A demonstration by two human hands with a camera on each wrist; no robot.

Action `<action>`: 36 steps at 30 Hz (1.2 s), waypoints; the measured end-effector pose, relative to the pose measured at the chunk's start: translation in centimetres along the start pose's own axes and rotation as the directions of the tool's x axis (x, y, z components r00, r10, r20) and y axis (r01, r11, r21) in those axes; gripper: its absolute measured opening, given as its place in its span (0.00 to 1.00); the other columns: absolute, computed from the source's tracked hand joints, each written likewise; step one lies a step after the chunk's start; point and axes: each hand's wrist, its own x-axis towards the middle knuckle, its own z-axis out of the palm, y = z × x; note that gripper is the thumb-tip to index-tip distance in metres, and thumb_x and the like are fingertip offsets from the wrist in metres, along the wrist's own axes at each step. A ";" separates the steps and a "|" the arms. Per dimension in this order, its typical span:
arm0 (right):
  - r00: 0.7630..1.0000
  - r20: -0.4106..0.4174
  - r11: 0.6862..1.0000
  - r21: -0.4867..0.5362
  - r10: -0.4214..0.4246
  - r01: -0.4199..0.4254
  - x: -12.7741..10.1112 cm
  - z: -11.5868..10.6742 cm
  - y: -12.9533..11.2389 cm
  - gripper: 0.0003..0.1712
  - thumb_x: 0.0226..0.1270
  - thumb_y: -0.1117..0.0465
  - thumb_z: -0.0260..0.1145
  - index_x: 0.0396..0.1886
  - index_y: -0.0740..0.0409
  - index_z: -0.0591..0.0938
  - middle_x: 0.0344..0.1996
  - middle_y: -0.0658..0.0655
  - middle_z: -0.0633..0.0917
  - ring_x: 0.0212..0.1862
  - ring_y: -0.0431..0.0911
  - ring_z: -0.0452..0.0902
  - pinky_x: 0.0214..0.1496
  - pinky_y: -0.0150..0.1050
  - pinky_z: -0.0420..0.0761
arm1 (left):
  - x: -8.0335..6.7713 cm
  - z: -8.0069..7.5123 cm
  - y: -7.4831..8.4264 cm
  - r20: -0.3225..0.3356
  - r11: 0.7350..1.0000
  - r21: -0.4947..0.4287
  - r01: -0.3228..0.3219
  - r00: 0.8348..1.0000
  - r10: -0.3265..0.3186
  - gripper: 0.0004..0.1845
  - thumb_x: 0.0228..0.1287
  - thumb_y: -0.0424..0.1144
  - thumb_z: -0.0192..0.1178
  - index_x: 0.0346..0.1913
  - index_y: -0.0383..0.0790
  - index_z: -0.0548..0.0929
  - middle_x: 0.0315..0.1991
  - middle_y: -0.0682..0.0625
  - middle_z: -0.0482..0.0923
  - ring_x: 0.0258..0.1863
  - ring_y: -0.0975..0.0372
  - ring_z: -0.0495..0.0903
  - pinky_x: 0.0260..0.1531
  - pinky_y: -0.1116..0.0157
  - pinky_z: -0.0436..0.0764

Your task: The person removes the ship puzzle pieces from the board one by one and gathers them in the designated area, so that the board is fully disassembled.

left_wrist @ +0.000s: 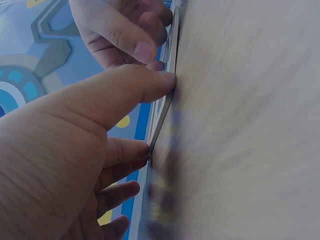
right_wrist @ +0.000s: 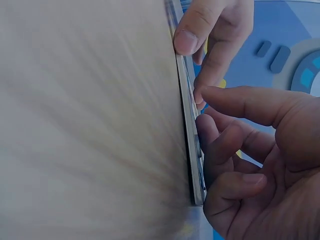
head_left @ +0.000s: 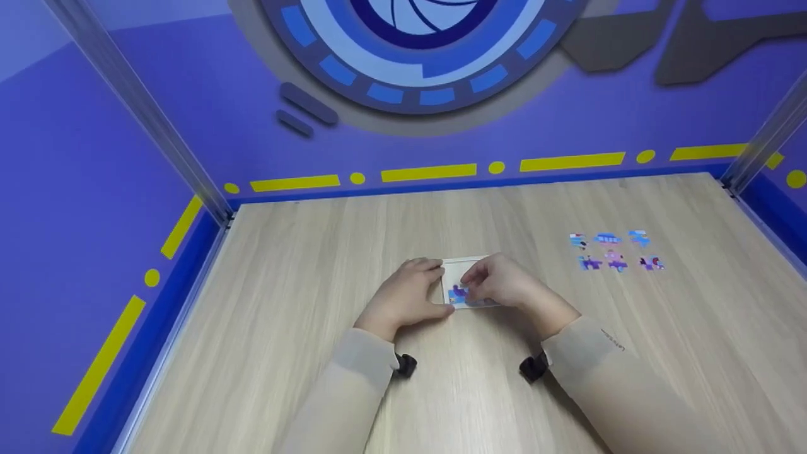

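A small white-rimmed puzzle tray [head_left: 465, 259] lies on the table between both hands. My left hand [head_left: 406, 296] grips its left side, thumb at the near corner and fingertips at the far one. In the left wrist view the thumb [left_wrist: 155, 85] presses against the tray's edge. Blue and purple puzzle pieces [head_left: 457, 295] lie in its near part. Over the right half is my right hand [head_left: 504, 282], fingers bent, with thumb and fingertips down at the pieces. I cannot tell whether a piece is between them; the hand covers the tray's right side.
To the right on the wooden table [head_left: 302, 252], several loose puzzle pieces [head_left: 616, 260] are spread in two rows. A blue wall [head_left: 429, 151] with yellow marks stands behind the table, and another blue panel [head_left: 94, 221] rises on the left.
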 end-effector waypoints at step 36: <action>0.999 -0.047 0.986 -0.165 0.016 -0.024 -0.2 1.3 -0.3 0.14 0.57 0.71 0.76 0.44 0.57 0.93 0.35 0.52 0.91 0.39 0.44 0.80 0.40 0.33 0.82 | 0.0 0.0 0.0 0.014 1.000 -0.018 0.011 1.000 -0.010 0.43 0.64 0.64 0.66 0.76 0.43 0.73 0.79 0.54 0.67 0.81 0.57 0.62 0.82 0.59 0.64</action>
